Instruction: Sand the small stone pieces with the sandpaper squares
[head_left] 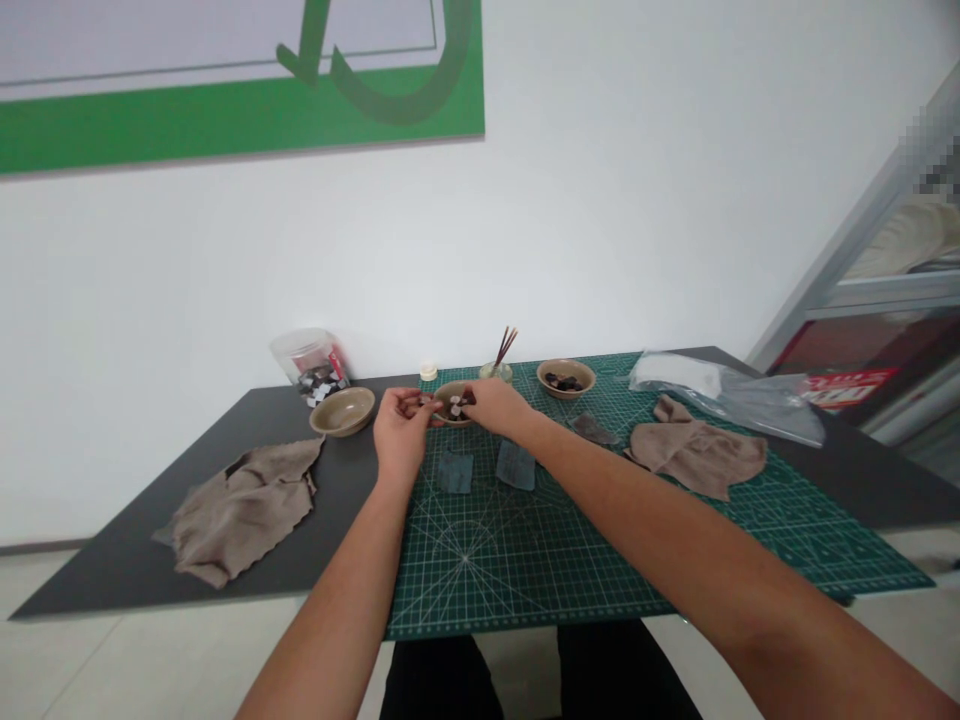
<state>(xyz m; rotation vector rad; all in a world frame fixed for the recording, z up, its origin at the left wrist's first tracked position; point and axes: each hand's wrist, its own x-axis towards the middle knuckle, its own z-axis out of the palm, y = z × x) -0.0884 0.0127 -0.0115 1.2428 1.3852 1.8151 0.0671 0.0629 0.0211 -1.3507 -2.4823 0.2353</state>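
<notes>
My left hand (pixel 401 432) is beside a small tan bowl (pixel 448 389), fingers drawn together in a pinch near its left rim. Whatever lies between those fingers is too small to make out. My right hand (pixel 496 407) reaches over the bowl's right side, its fingertips closed down among small dark and pale pieces (pixel 456 408). What the right fingers grip is hidden. Nearer to me, two thin bluish-grey squares (pixel 455 472) lie on the green cutting mat (pixel 465 575), below the hands.
A glass jar (pixel 495 373) with thin brushes stands behind the bowl. Another bowl (pixel 566 390) holds dark pieces; a tan bowl (pixel 343 413) sits left by a clear tub (pixel 313 370). Brown cloths (pixel 247 510) flank both sides. A plastic bag (pixel 735 395) lies right.
</notes>
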